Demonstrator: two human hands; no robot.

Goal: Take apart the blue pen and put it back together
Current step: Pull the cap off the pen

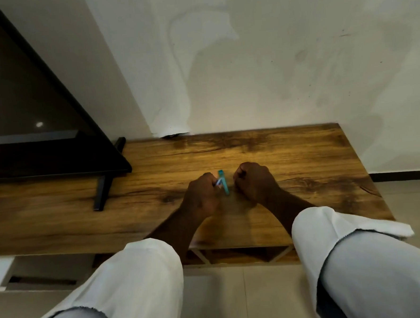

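A blue-green pen part (224,182) lies on the wooden table (302,158) between my two hands, pointing away from me. My left hand (202,196) is closed around a pale bluish-white pen piece (218,183) that sticks out of its fingers and touches or overlaps the blue-green part. My right hand (253,182) rests on the table just right of the pen as a closed fist; I see nothing in it. The image is blurred, so the small parts are hard to tell apart.
A black television (44,154) on a black stand leg (103,192) occupies the table's left side. A white wall (272,69) rises behind the table. The table's right edge ends near tiled floor (408,196). White sleeves cover my forearms.
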